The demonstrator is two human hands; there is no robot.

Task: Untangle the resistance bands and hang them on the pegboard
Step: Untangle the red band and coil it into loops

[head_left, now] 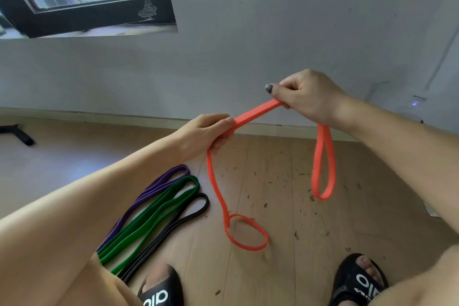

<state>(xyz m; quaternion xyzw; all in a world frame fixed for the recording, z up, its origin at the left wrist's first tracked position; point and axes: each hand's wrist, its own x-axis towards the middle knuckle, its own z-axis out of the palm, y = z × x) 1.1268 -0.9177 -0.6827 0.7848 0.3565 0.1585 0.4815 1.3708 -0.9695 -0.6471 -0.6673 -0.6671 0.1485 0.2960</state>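
Head view: two bare hands holding a flat orange rubber resistance band (258, 110) above a wooden plank floor (273, 181).

At frame centre, the left hand (211, 131) has its fingers curled round the band, and the right hand (306, 95), upper right of centre, clenches it in a fist; a short doubled length runs taut between them. One loop hangs below the right hand, another trails from the left to the floor. At lower left, a purple band (159, 185), a green band (159, 208) and a black band (188, 216) lie side by side on the floor. Black slide sandals (161, 288) occupy the bottom edge; a black-framed window (99, 17) the upper left.
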